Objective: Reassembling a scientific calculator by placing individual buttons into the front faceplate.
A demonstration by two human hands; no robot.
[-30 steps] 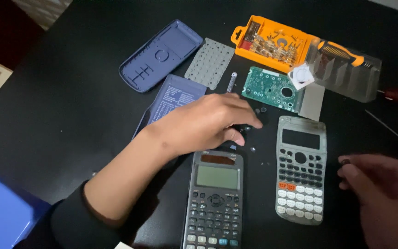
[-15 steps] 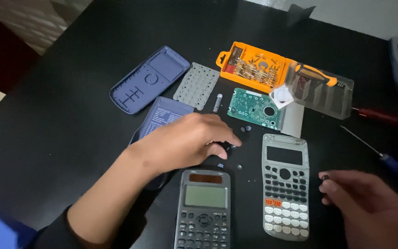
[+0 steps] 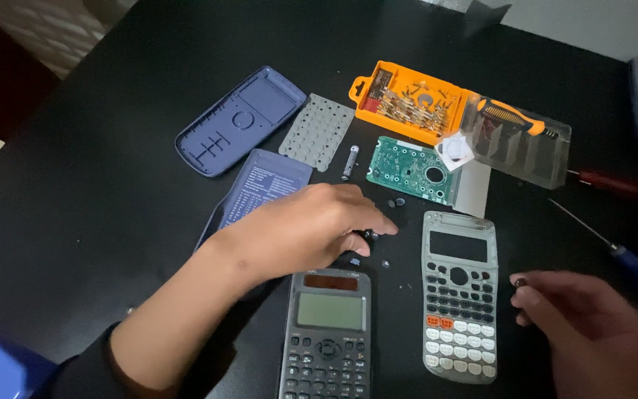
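Our left hand (image 3: 311, 229) lies palm down on the black tabletop (image 3: 97, 177), fingers pinched narrow on one of the tiny dark loose parts (image 3: 369, 235) scattered between the green printed circuit board (image 3: 412, 170) and the dark grey scientific calculator (image 3: 328, 332); a few more specks lie just beside the fingertips. Our right hand (image 3: 592, 332) rests loosely curled near the light grey plastic calculator front shell (image 3: 459, 295), a small dark bit at its fingertips, though we cannot tell whether it is truly gripped. To pick well here, we would judge it best to roll each piece up with the fingertip pads rather than sweep, and keep the wrist low so nothing skitters toward the orange screwdriver-bit case (image 3: 407, 103).
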